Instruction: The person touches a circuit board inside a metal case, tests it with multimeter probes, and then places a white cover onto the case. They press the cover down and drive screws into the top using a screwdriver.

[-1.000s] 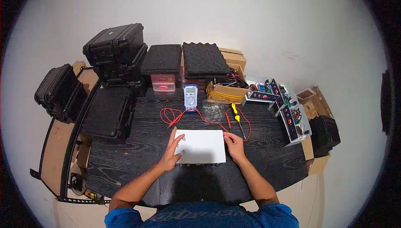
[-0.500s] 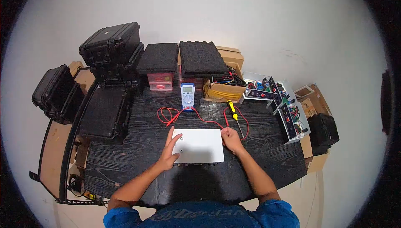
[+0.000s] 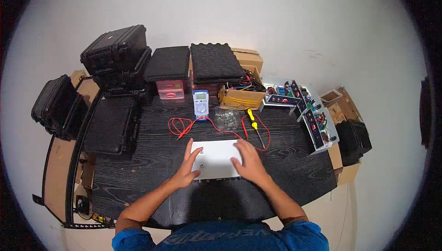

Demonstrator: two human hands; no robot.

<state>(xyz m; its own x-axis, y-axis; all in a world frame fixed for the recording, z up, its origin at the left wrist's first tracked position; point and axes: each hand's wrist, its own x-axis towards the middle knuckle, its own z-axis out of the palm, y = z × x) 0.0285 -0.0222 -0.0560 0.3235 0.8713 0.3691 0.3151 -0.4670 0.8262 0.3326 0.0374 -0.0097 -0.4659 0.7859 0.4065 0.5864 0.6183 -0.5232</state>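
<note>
A white panel or box with two small round fittings near its left side lies on the dark table. My left hand rests at its left edge, fingers spread, thumb and forefinger near the fittings. Over the right edge lies my right hand, its fingers apart on the white surface. Beyond the panel stands a blue and white multimeter with red leads. A yellow and black screwdriver is beside a clear plastic bag of small parts.
Black cases are stacked at the left. Black foam sheets cover pink drawers at the back. A cardboard box holds cables. Open electronic units stand at the right of the table.
My right hand has moved from pinching the panel's right edge to lying spread over it. My left hand stays at the left side. The camera view has shifted slightly.
</note>
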